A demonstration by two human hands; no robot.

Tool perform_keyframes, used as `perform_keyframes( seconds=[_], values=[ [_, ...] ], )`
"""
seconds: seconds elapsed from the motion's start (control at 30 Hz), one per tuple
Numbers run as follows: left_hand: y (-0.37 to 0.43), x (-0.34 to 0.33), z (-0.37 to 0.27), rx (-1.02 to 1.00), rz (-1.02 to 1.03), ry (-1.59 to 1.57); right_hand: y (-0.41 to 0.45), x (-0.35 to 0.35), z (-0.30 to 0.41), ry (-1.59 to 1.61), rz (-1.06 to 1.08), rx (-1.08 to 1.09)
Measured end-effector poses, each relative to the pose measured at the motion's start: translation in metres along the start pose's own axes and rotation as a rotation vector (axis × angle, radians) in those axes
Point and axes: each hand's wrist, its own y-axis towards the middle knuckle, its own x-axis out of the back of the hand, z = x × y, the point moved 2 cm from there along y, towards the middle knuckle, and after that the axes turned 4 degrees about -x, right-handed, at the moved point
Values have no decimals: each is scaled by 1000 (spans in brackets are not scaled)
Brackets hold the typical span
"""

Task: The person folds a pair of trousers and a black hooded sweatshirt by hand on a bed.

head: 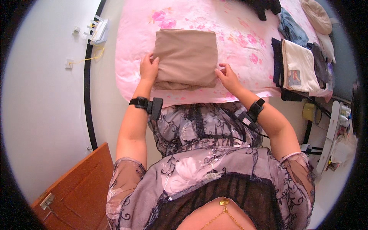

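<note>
A folded brown cloth garment (187, 57) lies on the pink floral bedspread (135, 31), close to the edge of the bed nearest me. At its left edge is my left hand (149, 67), fingers bent against the cloth, the fingertips partly hidden by it. My right hand (227, 75) is at the right edge, thumb and fingers apart, the thumb touching or almost touching the fabric. Each wrist wears a black strap with a small device.
Folded clothes, a cream one (302, 64) on top, are stacked at the bed's right side. Beyond them lie blue denim (292, 28) and a black garment (261, 7). A white router (99, 31) is by the left wall; a wooden door (83, 184) stands lower left.
</note>
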Motion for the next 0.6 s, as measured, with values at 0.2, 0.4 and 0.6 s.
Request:
perform_keyframes(
  seconds=[0.2, 0.4, 0.6],
  values=[
    [-23, 11, -2, 360, 186, 152, -3, -16, -1, 485, 328, -428],
    [-9, 4, -14, 13, 153, -152, -9, -34, 23, 692, 414, -519],
    [49, 60, -49, -123, 51, 305, -24, -84, 45, 646, 803, -480]
  ],
)
